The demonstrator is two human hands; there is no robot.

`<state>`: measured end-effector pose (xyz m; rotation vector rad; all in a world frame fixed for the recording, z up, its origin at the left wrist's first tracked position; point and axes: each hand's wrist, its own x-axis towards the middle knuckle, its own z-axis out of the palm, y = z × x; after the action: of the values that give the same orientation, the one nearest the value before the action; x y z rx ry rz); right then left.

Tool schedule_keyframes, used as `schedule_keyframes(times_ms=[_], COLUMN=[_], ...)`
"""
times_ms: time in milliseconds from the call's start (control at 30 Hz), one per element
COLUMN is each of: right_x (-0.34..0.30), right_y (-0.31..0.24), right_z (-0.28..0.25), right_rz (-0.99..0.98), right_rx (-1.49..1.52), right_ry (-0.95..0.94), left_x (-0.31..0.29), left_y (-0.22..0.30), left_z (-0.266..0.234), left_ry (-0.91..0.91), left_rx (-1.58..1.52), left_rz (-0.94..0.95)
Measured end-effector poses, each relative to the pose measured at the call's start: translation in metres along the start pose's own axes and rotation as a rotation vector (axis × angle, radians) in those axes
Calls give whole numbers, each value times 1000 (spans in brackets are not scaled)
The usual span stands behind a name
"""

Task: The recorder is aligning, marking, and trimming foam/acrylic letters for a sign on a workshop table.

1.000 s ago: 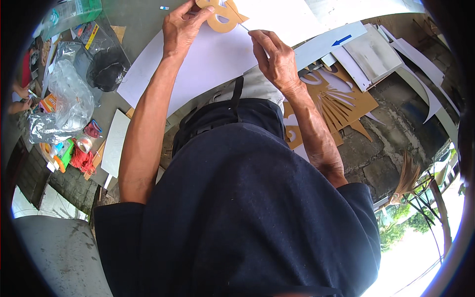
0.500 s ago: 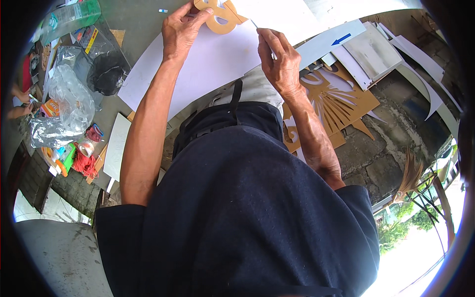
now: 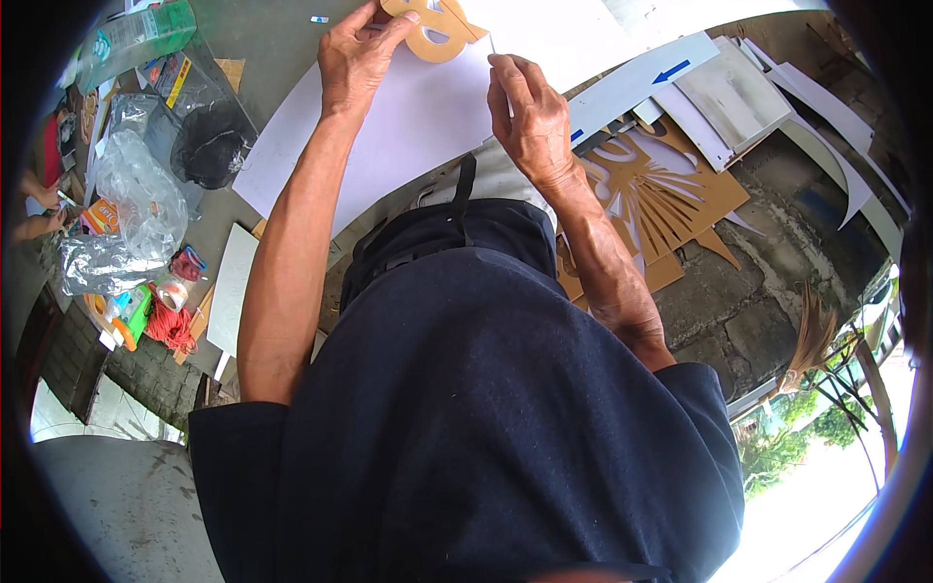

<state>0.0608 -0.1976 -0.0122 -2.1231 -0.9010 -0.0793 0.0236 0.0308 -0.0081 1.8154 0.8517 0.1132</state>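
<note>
Two bare hands are up ahead of a dark shirt point(image 3: 457, 418), well apart from each other. Nearest of the things is a heap of red string point(image 3: 170, 328), at the near left corner of the tabletop point(image 3: 258, 44). A roll of clear tape point(image 3: 173, 291) is just beside it. On the right, below the tabletop, a tan sheet point(image 3: 714, 199) with lots of long thin holes lies over the brick floor point(image 3: 748, 301).

A bit farther, the left side of the tabletop has a crumpled clear bag point(image 3: 146, 194), with a black bag point(image 3: 214, 146) beside it. Another person's hands point(image 3: 39, 228) show past the left edge. A big white sheet point(image 3: 398, 131) lies along the near edge, in the middle. On the right is a long pale board point(image 3: 632, 83) with a blue arrow on it.

The right hand point(image 3: 533, 112) pinches a thin grey stick point(image 3: 493, 43) above the white sheet. The left hand point(image 3: 358, 63) has its thumb and fingers clamped on a tan curvy cut-out point(image 3: 459, 41), held over the white sheet. The stick's tip is by the cut-out's pointy end; I cannot tell if they touch. At the far left is a green see-through box point(image 3: 155, 34).
</note>
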Motion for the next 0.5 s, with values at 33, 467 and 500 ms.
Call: schedule_keyframes(times_ms=[33,467,500], right_x=[0,-5,-4], right_y=[-1,-17,-18], right_z=[1,7,7], right_rz=[1,-35,-34], right_rx=[-1,28,36], right_ry=[1,-44,-36], left_x=[0,-1,0], left_y=[1,2,2], left_z=[1,3,2], left_ry=[-2,11,14], left_rx=[0,-86,-84], left_rz=[1,17,28])
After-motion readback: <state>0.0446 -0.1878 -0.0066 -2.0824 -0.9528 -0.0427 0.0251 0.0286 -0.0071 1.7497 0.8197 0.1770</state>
